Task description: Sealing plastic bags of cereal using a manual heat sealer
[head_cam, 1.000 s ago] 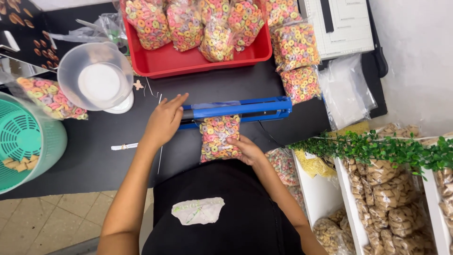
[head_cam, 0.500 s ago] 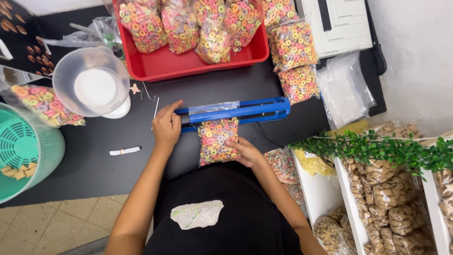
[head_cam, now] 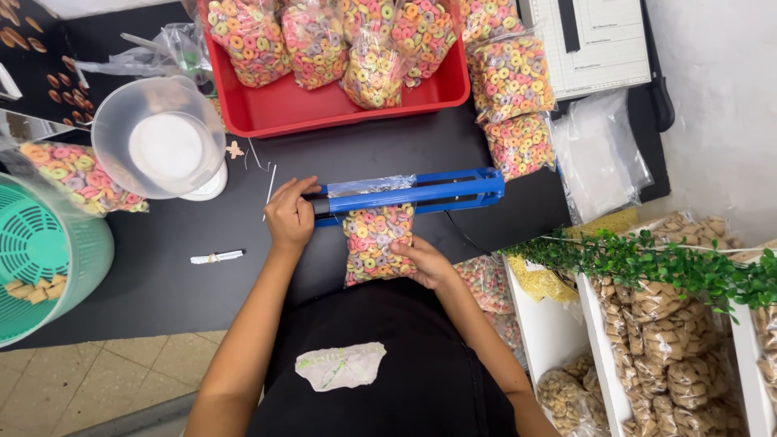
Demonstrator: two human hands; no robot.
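Note:
A blue heat sealer (head_cam: 437,193) lies across the black table (head_cam: 154,283), its arm down on the clear top of a bag of colourful cereal rings (head_cam: 375,239). My left hand (head_cam: 290,216) grips the sealer's handle end at its left. My right hand (head_cam: 428,263) holds the lower right corner of that bag against the table edge. The bag's neck sticks out above the sealer bar.
A red tray (head_cam: 316,105) holds several filled cereal bags at the back; two more (head_cam: 510,105) lie right of it. A clear jug on a white scale (head_cam: 162,146), a teal basket (head_cam: 40,259), empty clear bags (head_cam: 599,154), and white bins of bagged snacks (head_cam: 647,340) surround me.
My left hand slid from the top of the sealer arm to its left handle end and pressed the arm down onto the bag. The right hand stayed on the bag.

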